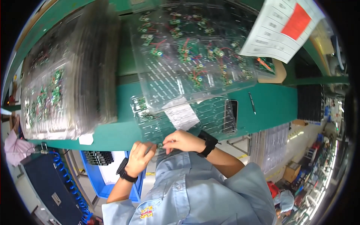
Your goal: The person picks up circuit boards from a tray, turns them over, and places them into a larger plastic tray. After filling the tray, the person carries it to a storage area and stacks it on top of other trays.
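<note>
Close to my body at the bench's front edge, my left hand (140, 157) and my right hand (181, 142) meet, fingers bent inward. A small green circuit board (160, 145) shows between their fingertips, mostly hidden. Both wrists wear black bands. Just beyond lies a clear plastic tray (210, 115) with long compartments; a few green boards (141, 102) sit at its left end. A creased white paper (182, 115) rests on this tray. Behind it, a raised stack of clear trays (161, 78) carries several green circuit boards (197, 75) with red wires.
Tall stacks of clear trays (75, 101) stand left. On the green bench (270, 105) lies a pen (252, 103); a dark flat object (230, 117) is nearer. A white card (281, 28) with a red square hangs upper right. A blue bin (98, 187) sits below the bench.
</note>
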